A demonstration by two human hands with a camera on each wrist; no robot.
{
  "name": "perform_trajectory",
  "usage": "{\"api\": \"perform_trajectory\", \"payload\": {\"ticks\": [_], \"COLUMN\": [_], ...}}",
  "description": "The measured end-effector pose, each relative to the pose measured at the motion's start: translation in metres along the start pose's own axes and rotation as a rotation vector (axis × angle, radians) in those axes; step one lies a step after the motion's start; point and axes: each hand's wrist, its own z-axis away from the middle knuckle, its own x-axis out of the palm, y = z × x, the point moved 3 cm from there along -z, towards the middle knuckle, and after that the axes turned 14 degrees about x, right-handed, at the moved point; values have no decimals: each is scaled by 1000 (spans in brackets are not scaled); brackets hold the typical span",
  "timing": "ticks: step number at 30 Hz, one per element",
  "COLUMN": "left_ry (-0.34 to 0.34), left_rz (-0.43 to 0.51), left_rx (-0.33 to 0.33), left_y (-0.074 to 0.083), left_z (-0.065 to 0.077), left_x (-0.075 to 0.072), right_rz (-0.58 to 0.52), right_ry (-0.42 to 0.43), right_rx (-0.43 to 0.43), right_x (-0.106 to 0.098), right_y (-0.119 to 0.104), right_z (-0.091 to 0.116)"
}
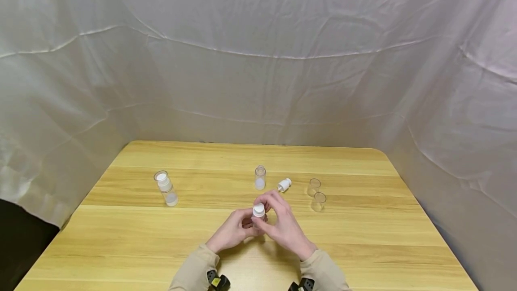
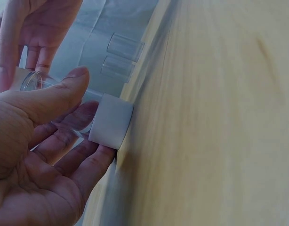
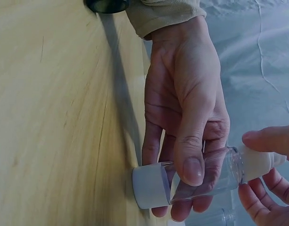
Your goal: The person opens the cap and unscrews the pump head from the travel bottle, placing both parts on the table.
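A clear bottle with a white bottom section is held upright at the front middle of the table, its base at the tabletop. My left hand grips the clear body, thumb on one side and fingers curled round the other. Above it, my right hand pinches the white pump top at the bottle's neck between thumb and fingers. Just beyond my hands lies a loose white pump head on its side. Behind it to the left, a second clear bottle stands without a pump.
Two clear caps, a farther one and a nearer one, stand to the right. Far left is a bottle with a white pump under a clear cap. The wooden table is enclosed by pale cloth.
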Motion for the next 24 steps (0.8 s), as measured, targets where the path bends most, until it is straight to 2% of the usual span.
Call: {"api": "perform_trajectory", "payload": {"ticks": [9,16,24], "left_ry": [4,11,8], "left_rz": [18,-23,7], "left_rx": [1,-15,-28], "left_y": [1,0,-1], "left_z": [0,0,0], "left_x": [0,0,0], "right_rz": [1,-15,-1], "right_ry": [-43,-27,-40], "right_rx": [-41,-32,-26], "right_x": [-2,-3,-3], "right_y": [3,2,0], "right_z": [-1,-1,-1]}}
